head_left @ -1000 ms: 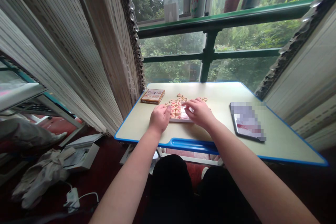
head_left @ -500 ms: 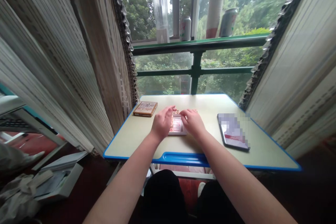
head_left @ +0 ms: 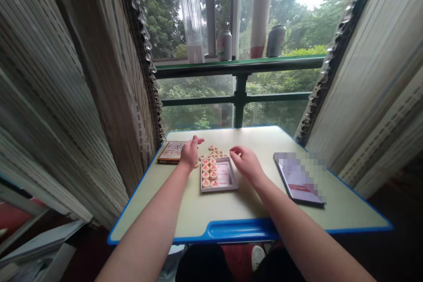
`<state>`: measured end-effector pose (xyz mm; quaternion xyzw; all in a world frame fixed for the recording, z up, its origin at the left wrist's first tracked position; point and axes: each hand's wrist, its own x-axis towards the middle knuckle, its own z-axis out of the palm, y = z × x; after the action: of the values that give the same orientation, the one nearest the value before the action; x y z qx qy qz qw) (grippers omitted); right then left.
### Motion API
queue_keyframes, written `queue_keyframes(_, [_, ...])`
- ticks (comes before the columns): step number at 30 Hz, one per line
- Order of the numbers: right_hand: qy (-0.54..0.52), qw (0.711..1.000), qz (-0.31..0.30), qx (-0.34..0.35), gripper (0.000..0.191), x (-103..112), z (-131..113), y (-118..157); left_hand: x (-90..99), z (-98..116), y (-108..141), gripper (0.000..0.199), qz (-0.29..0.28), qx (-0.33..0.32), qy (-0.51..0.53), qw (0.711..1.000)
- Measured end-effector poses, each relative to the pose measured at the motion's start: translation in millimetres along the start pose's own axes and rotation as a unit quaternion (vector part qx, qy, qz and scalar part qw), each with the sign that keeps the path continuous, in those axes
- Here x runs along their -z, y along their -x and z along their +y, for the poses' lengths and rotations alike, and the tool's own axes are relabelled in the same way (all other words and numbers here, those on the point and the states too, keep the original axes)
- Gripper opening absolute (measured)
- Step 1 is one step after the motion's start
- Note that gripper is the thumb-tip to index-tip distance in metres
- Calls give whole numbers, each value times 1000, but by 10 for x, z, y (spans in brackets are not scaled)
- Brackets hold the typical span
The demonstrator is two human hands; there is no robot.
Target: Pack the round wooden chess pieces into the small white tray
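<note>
A shallow white box [head_left: 220, 190] lies on the table, with two columns of round wooden pieces [head_left: 205, 175] with red characters along its left side. Beyond its far edge several loose pieces [head_left: 216, 153] are heaped on the tabletop. My left hand [head_left: 191, 150] is over the right end of a brown patterned box lid [head_left: 165, 155], left of the white box, fingers apart and holding nothing visible. Right of the white box, near its far right corner, my right hand [head_left: 246, 163] has its fingers curled together; whatever may be between the fingertips is too small to make out.
A dark-edged tablet [head_left: 294, 180] lies on the right of the table [head_left: 185, 224], partly blurred out. Blue edging with a pen groove [head_left: 243, 229] runs along the near side. Cans [head_left: 276, 40] and stacked cups [head_left: 261, 13] stand on the window ledge.
My hands have moved apart, left hand to the left and right hand slightly right, uncovering the white box and its pieces. The view has shifted, bringing the table closer.
</note>
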<state>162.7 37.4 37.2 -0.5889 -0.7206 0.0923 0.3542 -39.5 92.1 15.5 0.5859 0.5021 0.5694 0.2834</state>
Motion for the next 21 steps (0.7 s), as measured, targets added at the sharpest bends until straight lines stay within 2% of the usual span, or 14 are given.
queue_keyframes(3, [6,995,-96,-29,21,-24,-95,-289,-49,-82,-30,64,-13,20,-3,1000])
queue_keyframes(5, [7,989,-138,-43,23,-91,-154,-509,-88,-114,-63,63,-29,28,3,999])
queue_keyframes(7, [32,986,-162,-15,22,-192,-179,-705,-117,-142,-92,62,-44,33,5,998])
queue_keyframes(10, [27,982,-186,-16,22,-376,-139,-905,-132,-193,-122,61,-54,42,-10,998])
queue_keyframes(15, [24,980,-193,-33,32,-619,1,-1004,-126,-275,-146,65,-66,66,-53,994])
queue_keyframes(21, [-12,977,-212,-30,28,-664,74,-1009,-108,-287,-139,63,-96,51,-119,987])
